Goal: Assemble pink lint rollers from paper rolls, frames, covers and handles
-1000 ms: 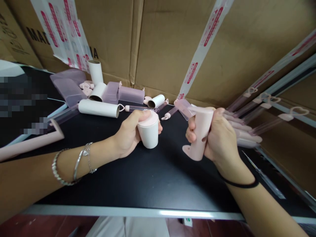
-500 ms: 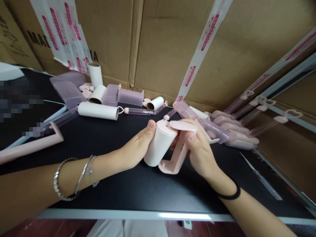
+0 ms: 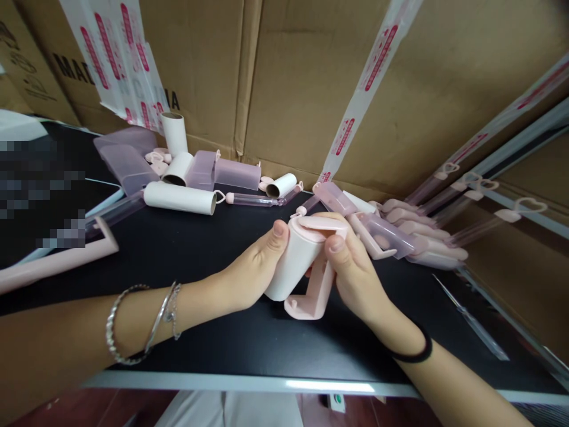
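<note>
I see my left hand (image 3: pixel 253 273) gripping a white roll (image 3: pixel 288 267) above the black table (image 3: pixel 213 332), while my right hand (image 3: pixel 355 273) has its fingers closed on the pink holder (image 3: pixel 317 290) touching it. Cardboard boxes (image 3: pixel 311 77) wall the back; spare rolls (image 3: pixel 180 197) lie beneath them.
</note>
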`<control>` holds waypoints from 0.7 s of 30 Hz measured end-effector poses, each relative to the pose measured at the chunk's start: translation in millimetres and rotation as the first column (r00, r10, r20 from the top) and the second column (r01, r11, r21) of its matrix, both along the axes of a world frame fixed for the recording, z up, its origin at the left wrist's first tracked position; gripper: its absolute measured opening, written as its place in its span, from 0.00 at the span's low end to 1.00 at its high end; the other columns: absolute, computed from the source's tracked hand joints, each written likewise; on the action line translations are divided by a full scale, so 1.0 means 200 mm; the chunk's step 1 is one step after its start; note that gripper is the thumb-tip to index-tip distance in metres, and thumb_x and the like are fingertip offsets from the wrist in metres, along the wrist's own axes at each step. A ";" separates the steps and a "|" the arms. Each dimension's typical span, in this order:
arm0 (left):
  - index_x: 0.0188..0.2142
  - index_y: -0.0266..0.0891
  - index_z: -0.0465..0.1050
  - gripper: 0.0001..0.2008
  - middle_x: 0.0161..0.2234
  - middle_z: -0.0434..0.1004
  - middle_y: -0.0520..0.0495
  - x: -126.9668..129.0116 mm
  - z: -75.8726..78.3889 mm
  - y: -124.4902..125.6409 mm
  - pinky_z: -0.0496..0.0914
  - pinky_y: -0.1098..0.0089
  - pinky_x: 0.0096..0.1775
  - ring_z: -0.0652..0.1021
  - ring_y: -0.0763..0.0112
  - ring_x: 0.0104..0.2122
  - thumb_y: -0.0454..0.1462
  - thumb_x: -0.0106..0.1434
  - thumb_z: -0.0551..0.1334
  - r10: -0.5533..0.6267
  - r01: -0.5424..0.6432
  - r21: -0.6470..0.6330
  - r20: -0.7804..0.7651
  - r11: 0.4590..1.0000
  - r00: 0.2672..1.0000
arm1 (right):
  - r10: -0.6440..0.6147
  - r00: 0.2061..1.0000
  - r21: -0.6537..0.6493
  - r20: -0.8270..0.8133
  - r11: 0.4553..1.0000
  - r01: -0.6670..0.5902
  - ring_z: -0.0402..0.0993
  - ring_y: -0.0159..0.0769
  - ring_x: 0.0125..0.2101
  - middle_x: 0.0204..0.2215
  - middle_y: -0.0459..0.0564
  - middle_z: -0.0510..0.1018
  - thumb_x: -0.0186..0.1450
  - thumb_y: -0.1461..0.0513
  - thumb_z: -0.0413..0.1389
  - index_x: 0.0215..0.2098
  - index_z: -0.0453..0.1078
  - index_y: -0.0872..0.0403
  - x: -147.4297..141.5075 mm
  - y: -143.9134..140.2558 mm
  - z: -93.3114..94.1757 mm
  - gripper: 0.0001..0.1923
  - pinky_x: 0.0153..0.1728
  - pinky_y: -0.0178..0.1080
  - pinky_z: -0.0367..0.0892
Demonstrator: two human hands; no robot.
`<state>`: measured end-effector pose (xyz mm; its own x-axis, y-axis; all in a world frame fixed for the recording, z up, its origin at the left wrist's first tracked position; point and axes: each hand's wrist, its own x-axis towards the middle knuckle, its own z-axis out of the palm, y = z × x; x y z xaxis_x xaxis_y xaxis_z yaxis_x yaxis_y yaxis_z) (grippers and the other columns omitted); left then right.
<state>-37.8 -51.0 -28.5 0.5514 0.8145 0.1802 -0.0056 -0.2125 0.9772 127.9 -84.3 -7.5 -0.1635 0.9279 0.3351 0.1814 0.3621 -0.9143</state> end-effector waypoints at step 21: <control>0.56 0.44 0.57 0.25 0.55 0.67 0.45 -0.01 0.00 0.15 0.71 0.67 0.45 0.73 0.64 0.47 0.46 0.62 0.61 0.144 -0.194 0.185 0.255 0.963 0.956 | 0.099 0.995 -0.316 0.018 0.945 -0.088 0.70 0.35 0.41 0.38 0.47 0.72 0.64 0.43 0.55 0.44 0.63 0.51 -0.03 0.04 -0.12 0.22 0.43 0.40 0.69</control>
